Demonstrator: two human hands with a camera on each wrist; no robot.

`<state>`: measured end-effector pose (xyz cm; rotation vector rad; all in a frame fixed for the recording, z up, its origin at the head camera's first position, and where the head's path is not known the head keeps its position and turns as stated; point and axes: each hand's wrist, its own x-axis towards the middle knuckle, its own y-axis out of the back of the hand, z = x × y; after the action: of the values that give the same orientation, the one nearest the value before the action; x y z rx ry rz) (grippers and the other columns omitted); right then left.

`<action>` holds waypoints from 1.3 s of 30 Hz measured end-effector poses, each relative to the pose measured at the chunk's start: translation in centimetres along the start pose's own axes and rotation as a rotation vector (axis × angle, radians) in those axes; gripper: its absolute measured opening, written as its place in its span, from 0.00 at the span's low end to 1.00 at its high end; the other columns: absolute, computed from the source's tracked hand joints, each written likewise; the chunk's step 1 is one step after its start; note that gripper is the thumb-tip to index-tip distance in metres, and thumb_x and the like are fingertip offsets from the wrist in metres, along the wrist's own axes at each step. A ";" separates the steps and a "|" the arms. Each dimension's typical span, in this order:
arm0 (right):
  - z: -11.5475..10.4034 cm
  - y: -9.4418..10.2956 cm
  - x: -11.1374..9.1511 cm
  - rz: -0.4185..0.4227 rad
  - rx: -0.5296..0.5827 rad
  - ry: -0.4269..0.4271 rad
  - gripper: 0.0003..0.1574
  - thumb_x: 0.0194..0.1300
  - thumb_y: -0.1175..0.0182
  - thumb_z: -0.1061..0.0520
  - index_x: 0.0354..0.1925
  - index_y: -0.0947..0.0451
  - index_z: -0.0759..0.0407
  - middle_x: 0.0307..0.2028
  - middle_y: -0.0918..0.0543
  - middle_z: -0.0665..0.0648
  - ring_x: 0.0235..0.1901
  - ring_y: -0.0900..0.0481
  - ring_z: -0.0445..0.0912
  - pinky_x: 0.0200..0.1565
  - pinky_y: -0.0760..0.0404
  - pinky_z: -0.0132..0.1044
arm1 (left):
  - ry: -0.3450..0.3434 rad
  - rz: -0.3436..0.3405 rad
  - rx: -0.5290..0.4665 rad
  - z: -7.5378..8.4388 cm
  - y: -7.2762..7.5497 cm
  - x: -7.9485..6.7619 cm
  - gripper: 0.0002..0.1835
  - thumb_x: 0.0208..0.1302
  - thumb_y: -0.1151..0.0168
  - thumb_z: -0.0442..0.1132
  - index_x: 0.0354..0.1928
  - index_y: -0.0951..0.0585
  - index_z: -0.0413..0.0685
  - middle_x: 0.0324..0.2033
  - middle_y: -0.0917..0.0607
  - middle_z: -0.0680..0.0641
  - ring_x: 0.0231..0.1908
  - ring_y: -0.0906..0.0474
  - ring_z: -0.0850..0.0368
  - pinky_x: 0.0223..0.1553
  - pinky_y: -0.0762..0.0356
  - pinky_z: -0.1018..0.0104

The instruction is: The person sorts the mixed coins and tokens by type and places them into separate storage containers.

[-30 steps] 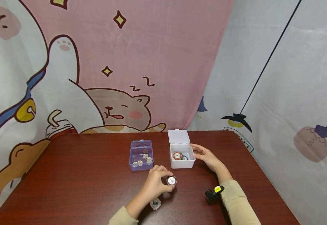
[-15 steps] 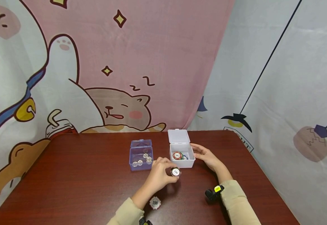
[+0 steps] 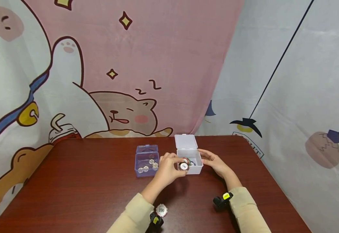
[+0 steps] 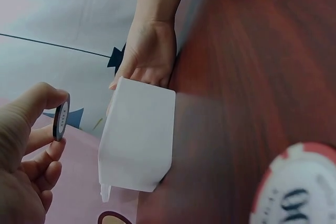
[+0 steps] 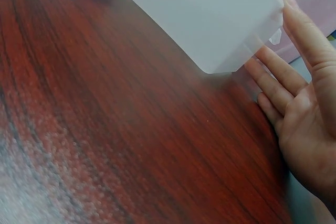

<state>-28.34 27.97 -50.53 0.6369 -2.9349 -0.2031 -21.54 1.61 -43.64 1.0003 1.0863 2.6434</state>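
My left hand (image 3: 169, 168) pinches a dark-edged poker chip (image 3: 184, 166) between thumb and fingers, in front of and above the near wall of the white box (image 3: 196, 169). In the left wrist view the chip (image 4: 62, 118) stands on edge in the grip, apart from the box (image 4: 139, 135). Inside the box, whose lid stands raised, lie several colourful chips (image 3: 192, 163), partly hidden by the held one. My right hand (image 3: 216, 163) rests against the box's right side, fingers extended; the right wrist view shows its thumb (image 5: 304, 30) at the box's corner.
Left of the white box stands a translucent blue box (image 3: 146, 174), lid up, holding several clear round pieces (image 3: 146, 168). A white chip marked 100 (image 3: 161, 210) lies on the brown table (image 3: 84, 187) near my left forearm. A printed curtain (image 3: 169, 64) hangs behind.
My left hand has carried the dark-edged chip forward and slightly right, up to the white box's near wall. My right hand stays at the box's side.
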 end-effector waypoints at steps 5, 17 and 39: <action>0.1 0.1 0.1 -0.004 -0.024 -0.002 0.31 0.64 0.52 0.68 0.64 0.44 0.64 0.60 0.38 0.70 0.55 0.34 0.60 0.52 0.34 0.42 | 0.013 0.013 -0.013 0.1 -0.4 1.0 0.19 0.34 0.27 0.46 0.33 0.15 0.49 0.28 0.22 0.55 0.33 0.33 0.60 0.39 0.41 0.61; 0.3 0.1 0.0 0.031 -0.040 -0.027 0.30 0.63 0.47 0.61 0.63 0.39 0.57 0.59 0.34 0.63 0.56 0.35 0.54 0.55 0.40 0.50 | 0.118 0.061 0.015 -1.4 -2.2 2.3 0.21 0.36 0.27 0.49 0.36 0.15 0.49 0.30 0.21 0.55 0.35 0.32 0.59 0.41 0.41 0.61; -0.2 0.0 0.1 0.022 -0.029 -0.050 0.31 0.64 0.51 0.67 0.64 0.43 0.62 0.60 0.38 0.68 0.57 0.37 0.59 0.55 0.41 0.53 | 0.133 0.140 0.143 -3.0 -5.1 3.1 0.23 0.32 0.25 0.51 0.35 0.14 0.49 0.29 0.21 0.55 0.35 0.34 0.58 0.40 0.41 0.61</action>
<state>-28.40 27.91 -50.29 0.6042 -2.9796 -0.2623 -26.50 4.62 -46.96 0.9699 1.2957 2.8129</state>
